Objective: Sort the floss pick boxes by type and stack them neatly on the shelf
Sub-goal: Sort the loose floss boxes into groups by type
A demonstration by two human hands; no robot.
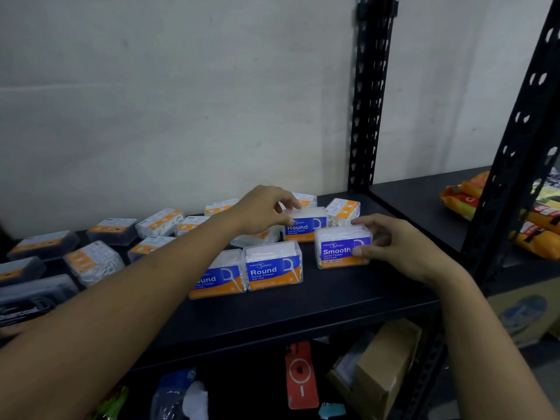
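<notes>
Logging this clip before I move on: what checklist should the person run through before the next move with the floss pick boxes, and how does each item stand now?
1. Left hand grip on the rear Round box: ok, fingers and thumb pinch its top.
2. Right hand grip on the Smooth box: ok, thumb on its front, fingers over its top.
3. Types of both held boxes readable: ok.
4. Types of the scattered boxes at left: cannot tell, front labels face away.
5. Front Round boxes upright, side by side: ok.
6. Bare shelf in front for stacking: ok.
</notes>
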